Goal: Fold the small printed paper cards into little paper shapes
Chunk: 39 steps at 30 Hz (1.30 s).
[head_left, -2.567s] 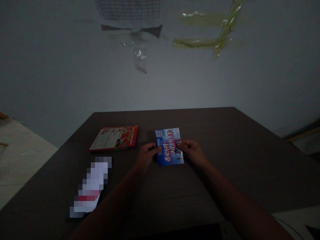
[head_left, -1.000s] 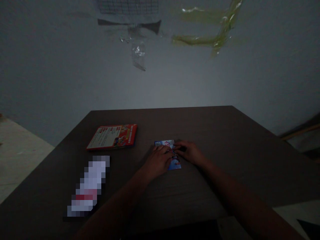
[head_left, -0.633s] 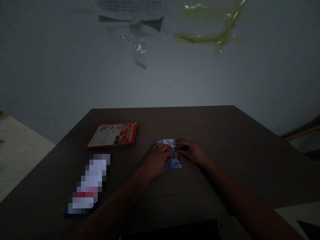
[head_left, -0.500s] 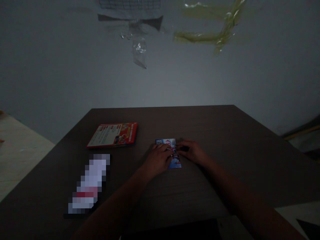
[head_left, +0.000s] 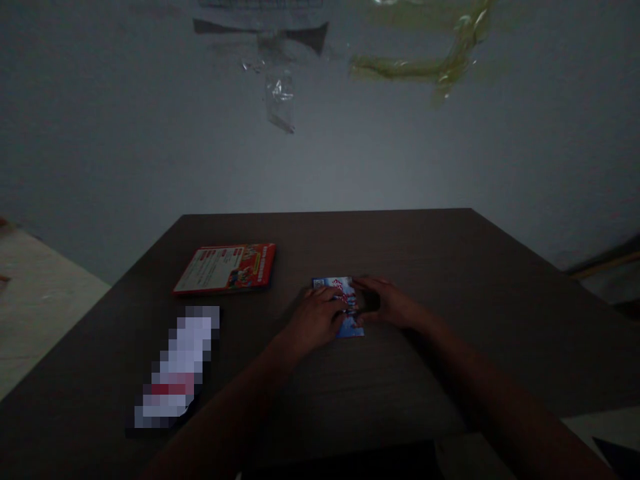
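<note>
A small blue printed leaflet point(head_left: 353, 327) with red and white lettering lies flat on the dark wooden table point(head_left: 400, 247). My left hand point(head_left: 320, 313) rests over its left half, fingers laid flat and covering part of the print. At its right edge is my right hand point(head_left: 384, 303), thumb and fingers parted in a curve, the tips touching or very close to the edge. A dark gap shows between that thumb and the fingers. Whether the leaflet is folded or has several layers is hidden in the dim light.
To the left lies a red and white printed box or book point(head_left: 225, 270). Nearer, a phone-like slab point(head_left: 177, 367) with a blurred bright face lies beside my left forearm. Behind the table rises a wall point(head_left: 320, 167) with tape remnants point(head_left: 400, 68).
My right thumb and fingers have spread further apart at the leaflet's right edge. The left hand and leaflet have barely moved; the view has tilted slightly.
</note>
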### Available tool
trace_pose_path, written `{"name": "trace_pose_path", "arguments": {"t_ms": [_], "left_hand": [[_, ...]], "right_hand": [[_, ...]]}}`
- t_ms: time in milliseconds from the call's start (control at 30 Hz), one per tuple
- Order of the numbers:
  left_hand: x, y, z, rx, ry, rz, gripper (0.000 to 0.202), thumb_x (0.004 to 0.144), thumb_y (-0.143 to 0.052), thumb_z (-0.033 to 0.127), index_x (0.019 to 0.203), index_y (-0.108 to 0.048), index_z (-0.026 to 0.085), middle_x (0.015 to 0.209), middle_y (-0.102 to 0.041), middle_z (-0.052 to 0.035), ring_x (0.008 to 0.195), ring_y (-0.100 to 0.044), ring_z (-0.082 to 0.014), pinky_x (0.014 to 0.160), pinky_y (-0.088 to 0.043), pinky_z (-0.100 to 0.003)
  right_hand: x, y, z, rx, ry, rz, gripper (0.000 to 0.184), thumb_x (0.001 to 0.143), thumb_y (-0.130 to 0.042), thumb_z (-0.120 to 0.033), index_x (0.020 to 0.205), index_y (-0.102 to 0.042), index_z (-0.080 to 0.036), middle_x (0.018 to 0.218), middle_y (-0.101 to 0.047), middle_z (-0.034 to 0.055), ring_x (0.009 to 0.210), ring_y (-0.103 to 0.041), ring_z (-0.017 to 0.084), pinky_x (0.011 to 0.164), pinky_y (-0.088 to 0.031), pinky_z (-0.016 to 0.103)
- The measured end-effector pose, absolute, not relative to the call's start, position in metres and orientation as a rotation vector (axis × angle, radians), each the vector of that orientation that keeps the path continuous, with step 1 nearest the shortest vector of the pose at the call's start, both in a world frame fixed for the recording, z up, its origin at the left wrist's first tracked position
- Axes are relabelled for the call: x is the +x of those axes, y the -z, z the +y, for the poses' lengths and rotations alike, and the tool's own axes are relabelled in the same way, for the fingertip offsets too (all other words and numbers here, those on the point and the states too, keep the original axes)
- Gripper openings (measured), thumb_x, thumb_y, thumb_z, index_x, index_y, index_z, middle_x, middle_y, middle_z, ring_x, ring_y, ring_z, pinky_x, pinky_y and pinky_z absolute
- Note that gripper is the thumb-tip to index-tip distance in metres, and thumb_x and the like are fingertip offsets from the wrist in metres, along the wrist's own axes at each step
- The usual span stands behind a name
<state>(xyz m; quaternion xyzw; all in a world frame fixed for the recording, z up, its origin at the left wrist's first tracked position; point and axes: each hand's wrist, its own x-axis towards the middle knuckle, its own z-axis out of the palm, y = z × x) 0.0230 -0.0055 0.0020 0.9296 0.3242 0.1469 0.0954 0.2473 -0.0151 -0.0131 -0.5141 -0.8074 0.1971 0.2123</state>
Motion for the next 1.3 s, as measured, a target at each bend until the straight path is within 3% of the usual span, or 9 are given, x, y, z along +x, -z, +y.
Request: {"name": "trace_pose_path", "arguments": {"t_ms": [333, 600, 833, 933, 1133, 1300], "left_hand": [[0.024, -0.001, -0.003, 2.755, -0.430, 0.938, 0.023, 0.086, -0.048, 0.025, 0.103, -0.063, 0.025, 0.112, -0.058, -0.0031, 0.107, -0.049, -0.0226, 0.089, -0.035, -0.040], [0.022, 0.000, -0.002, 2.762, -0.443, 0.912, 0.022, 0.085, -0.049, 0.028, 0.103, -0.062, 0.025, 0.113, -0.057, -0.0040, 0.107, -0.049, -0.0226, 0.092, -0.033, -0.040], [0.015, -0.004, -0.003, 2.721, -0.444, 0.803, 0.055, 0.068, -0.067, 0.049, 0.117, -0.054, 0.027, 0.120, -0.054, -0.0045, 0.111, -0.046, -0.0254, 0.097, -0.030, -0.041], [0.014, -0.005, -0.004, 2.718, -0.423, 0.801, 0.060, 0.066, -0.068, 0.052, 0.120, -0.053, 0.029, 0.120, -0.054, -0.0041, 0.112, -0.046, -0.0255, 0.097, -0.029, -0.041], [0.018, -0.006, -0.008, 2.739, -0.459, 0.788, 0.049, 0.070, -0.065, 0.049, 0.113, -0.058, 0.027, 0.116, -0.057, -0.0045, 0.108, -0.049, -0.0240, 0.095, -0.032, -0.040], [0.020, -0.007, -0.009, 2.743, -0.489, 0.764, 0.026, 0.081, -0.055, 0.037, 0.100, -0.063, 0.022, 0.101, -0.063, -0.0044, 0.097, -0.056, -0.0207, 0.088, -0.039, -0.036]], "right_hand": [[0.249, 0.013, -0.005, -1.499, -0.622, -2.392, 0.125, 0.042, -0.075, -0.063, 0.144, -0.016, -0.022, 0.146, -0.029, 0.0151, 0.134, -0.022, 0.035, 0.106, -0.013, 0.052], [0.248, 0.016, -0.005, -1.459, -0.610, -2.494, 0.137, 0.041, -0.075, -0.063, 0.146, -0.001, -0.016, 0.149, -0.017, 0.0194, 0.138, -0.009, 0.034, 0.109, -0.001, 0.049], [0.247, 0.014, -0.007, -1.448, -0.594, -2.477, 0.134, 0.042, -0.076, -0.060, 0.146, -0.003, -0.017, 0.149, -0.019, 0.0180, 0.138, -0.011, 0.034, 0.109, -0.002, 0.048], [0.248, 0.014, -0.007, -1.431, -0.605, -2.465, 0.131, 0.044, -0.076, -0.060, 0.146, -0.004, -0.018, 0.149, -0.020, 0.0168, 0.138, -0.012, 0.033, 0.110, -0.002, 0.048], [0.250, 0.014, -0.008, -1.423, -0.647, -2.434, 0.126, 0.047, -0.073, -0.064, 0.145, -0.009, -0.017, 0.149, -0.021, 0.0166, 0.138, -0.012, 0.032, 0.110, -0.003, 0.049], [0.250, 0.006, -0.010, -1.409, -0.699, -2.331, 0.114, 0.051, -0.072, -0.063, 0.143, -0.022, -0.019, 0.145, -0.031, 0.0157, 0.134, -0.024, 0.033, 0.109, -0.013, 0.051]]}}
